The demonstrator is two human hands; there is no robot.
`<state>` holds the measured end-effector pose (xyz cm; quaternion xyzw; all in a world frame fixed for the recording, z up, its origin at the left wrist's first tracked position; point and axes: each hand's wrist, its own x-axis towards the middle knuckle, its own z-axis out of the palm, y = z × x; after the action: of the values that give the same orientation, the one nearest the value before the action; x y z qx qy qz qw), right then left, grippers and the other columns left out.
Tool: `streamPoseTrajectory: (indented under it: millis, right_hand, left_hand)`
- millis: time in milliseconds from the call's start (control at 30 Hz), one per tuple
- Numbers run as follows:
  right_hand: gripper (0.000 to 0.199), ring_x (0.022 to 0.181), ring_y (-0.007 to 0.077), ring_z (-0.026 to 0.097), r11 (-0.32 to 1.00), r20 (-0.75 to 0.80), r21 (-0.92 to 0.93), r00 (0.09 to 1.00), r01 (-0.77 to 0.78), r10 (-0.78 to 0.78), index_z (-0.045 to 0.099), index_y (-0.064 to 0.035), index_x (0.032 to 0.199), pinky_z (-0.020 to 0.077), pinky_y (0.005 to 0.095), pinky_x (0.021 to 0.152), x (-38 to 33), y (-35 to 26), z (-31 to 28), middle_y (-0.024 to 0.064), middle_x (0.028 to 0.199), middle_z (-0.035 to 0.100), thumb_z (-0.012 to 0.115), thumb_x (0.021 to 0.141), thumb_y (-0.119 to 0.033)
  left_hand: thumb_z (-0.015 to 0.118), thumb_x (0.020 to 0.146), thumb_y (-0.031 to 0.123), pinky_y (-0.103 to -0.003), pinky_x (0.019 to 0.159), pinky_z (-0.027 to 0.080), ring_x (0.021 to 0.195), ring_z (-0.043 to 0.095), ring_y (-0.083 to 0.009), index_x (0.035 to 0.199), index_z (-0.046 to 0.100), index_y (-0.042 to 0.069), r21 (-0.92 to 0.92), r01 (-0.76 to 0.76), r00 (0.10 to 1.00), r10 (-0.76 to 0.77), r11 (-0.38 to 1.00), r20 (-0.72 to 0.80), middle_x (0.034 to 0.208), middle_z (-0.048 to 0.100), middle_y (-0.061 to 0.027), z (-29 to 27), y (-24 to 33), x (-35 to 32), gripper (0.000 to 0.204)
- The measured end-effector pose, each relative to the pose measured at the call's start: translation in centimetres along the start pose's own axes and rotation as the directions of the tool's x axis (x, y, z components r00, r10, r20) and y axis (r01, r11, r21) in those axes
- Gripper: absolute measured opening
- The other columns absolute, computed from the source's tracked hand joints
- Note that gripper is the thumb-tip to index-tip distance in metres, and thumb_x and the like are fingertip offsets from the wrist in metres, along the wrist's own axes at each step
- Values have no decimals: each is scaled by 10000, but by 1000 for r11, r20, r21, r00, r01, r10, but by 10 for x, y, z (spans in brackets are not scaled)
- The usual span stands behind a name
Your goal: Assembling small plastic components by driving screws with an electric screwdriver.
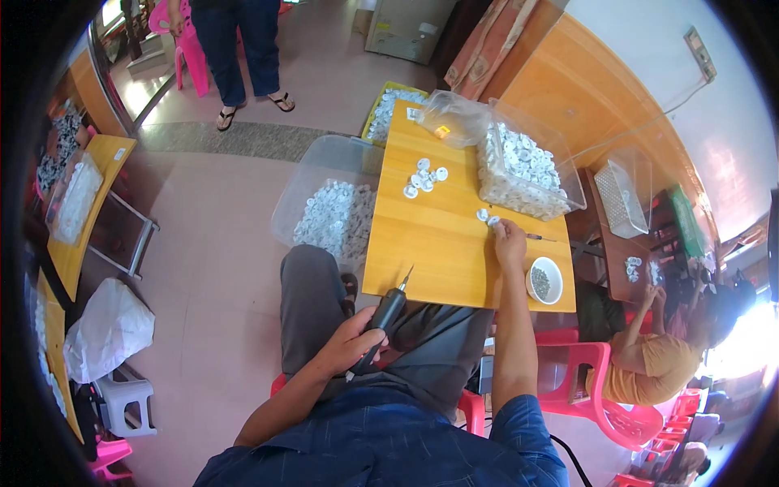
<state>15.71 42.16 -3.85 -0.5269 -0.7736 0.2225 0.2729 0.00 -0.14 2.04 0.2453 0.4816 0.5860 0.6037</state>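
Note:
My left hand is wrapped round a black electric screwdriver, held over my lap with its bit slanting up past the near edge of the yellow table. At the table's right side my right hand pinches a small white round plastic part at the tabletop. Just left of it lies a second white round part. A thin hand tool rests right of my right hand. Nearer to me stands a white bowl holding many small grey metal pieces, apparently screws.
A small cluster of white parts lies farther left. A clear bin full of them and a plastic bag stand at the back. Another clear tub sits left of the table. One person stands ahead; another sits at right.

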Motion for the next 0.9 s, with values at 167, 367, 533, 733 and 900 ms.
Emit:
streamPoseTrajectory:
  millis: [167, 367, 533, 733, 900]
  right_hand:
    - [194, 870, 291, 661, 997, 27, -23, 997, 79, -79, 730, -91, 1009, 525, 394, 804, -11, -7, -2, 162, 964, 668, 707, 863, -218]
    - [188, 812, 156, 646, 913, 41, 406, 998, 32, -53, 675, -60, 1097, 516, 273, 698, -38, -2, -7, 70, 977, 667, 655, 917, -111]
    - [279, 849, 110, 648, 426, 361, 830, 929, -359, 80, 587, -51, 1264, 495, 204, 657, -76, -49, -21, 21, 1058, 678, 575, 987, -73]
    - [371, 885, 126, 658, 215, 499, 844, 867, -491, 23, 550, -55, 1339, 492, 205, 660, -90, -51, -14, 46, 1147, 682, 606, 977, -112]
    - [314, 873, 123, 652, 358, 436, 833, 899, -422, 45, 589, -49, 1257, 478, 205, 650, -97, -61, -4, 54, 1109, 690, 611, 944, -67]
  left_hand:
    - [535, 934, 166, -254, 598, 486, 674, 587, -107, 1210, 506, 38, 25, 18, 1000, -17, 1000, -21, 901, 610, -45, -1, -1, -1, 305]
    - [538, 938, 165, -251, 593, 478, 677, 590, -104, 1181, 518, 38, 7, 2, 1000, -2, 1000, -3, 898, 616, -47, 2, 1, 1, 275]
    - [536, 943, 145, -253, 599, 479, 676, 591, -108, 1278, 487, 29, 16, -10, 1000, 11, 1000, -10, 896, 610, -53, 0, -3, -1, 358]
    - [536, 943, 153, -252, 593, 478, 673, 594, -108, 1150, 523, 45, 51, -8, 1000, 9, 999, -6, 894, 612, -47, 5, -1, 2, 234]
    - [541, 942, 152, -255, 593, 484, 673, 596, -108, 1145, 521, 47, 52, -6, 1000, 7, 999, -8, 889, 608, -48, 3, -3, 1, 229]
